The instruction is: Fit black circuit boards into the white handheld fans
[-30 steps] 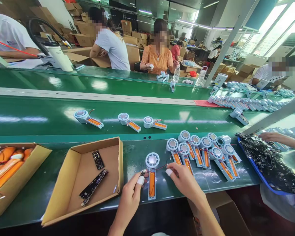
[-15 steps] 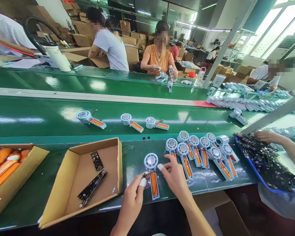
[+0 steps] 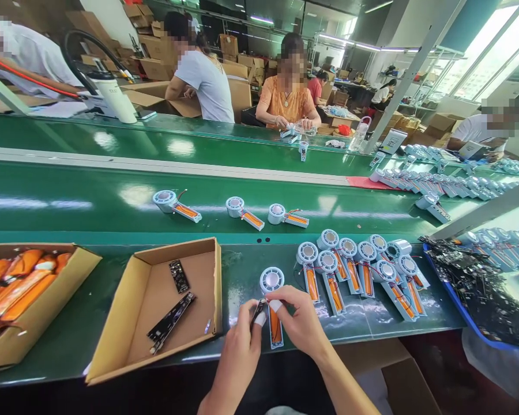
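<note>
A white fan half-shell (image 3: 271,280) with an orange battery in its handle lies on the green bench in front of me. My left hand (image 3: 237,351) pinches a small black circuit board (image 3: 258,310) just left of the handle. My right hand (image 3: 305,325) has come against it. Its thumb and capped fingertip close on the same board, above the battery's top end. Both hands wear white finger cots.
A cardboard box (image 3: 112,340) with black circuit boards sits to the left, and a box of orange batteries (image 3: 8,346) further left. Several finished fan units (image 3: 358,271) lie to the right, beside a blue tray (image 3: 441,288) of boards. Three units (image 3: 242,212) ride the conveyor. Other people work opposite.
My right hand moved left from beside the handle to meet my left hand at the board. The units on the conveyor drifted right. A co-worker's hand left the blue tray.
</note>
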`<state>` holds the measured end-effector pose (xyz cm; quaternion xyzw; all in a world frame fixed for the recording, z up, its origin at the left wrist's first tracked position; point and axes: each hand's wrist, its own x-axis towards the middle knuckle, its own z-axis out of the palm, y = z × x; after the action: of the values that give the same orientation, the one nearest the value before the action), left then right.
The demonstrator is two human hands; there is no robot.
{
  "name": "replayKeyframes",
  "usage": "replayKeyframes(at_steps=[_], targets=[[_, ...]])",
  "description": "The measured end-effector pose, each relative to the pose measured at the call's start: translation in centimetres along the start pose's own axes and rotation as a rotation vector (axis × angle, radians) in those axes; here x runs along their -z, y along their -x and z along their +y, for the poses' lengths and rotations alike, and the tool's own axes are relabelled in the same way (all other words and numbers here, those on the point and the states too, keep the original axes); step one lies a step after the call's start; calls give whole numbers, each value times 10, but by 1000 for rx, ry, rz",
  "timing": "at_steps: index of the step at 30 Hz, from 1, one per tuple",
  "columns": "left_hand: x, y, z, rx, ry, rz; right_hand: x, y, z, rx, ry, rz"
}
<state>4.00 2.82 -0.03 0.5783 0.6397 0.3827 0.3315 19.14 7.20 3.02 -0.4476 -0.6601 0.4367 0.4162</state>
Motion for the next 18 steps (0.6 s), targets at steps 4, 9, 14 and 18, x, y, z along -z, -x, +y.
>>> replayKeyframes(at_steps=[4, 9, 14, 18], targets=[[2, 3, 6, 29, 78, 13, 4, -2, -2, 92, 87, -47], [4, -1, 9, 56, 186, -7, 3, 0, -3, 130, 213, -86], [1, -9, 15, 208, 333, -113, 1, 4, 3, 268, 371, -127], [-2, -6, 17, 228, 368, -73, 1, 5, 11, 380, 479, -55]])
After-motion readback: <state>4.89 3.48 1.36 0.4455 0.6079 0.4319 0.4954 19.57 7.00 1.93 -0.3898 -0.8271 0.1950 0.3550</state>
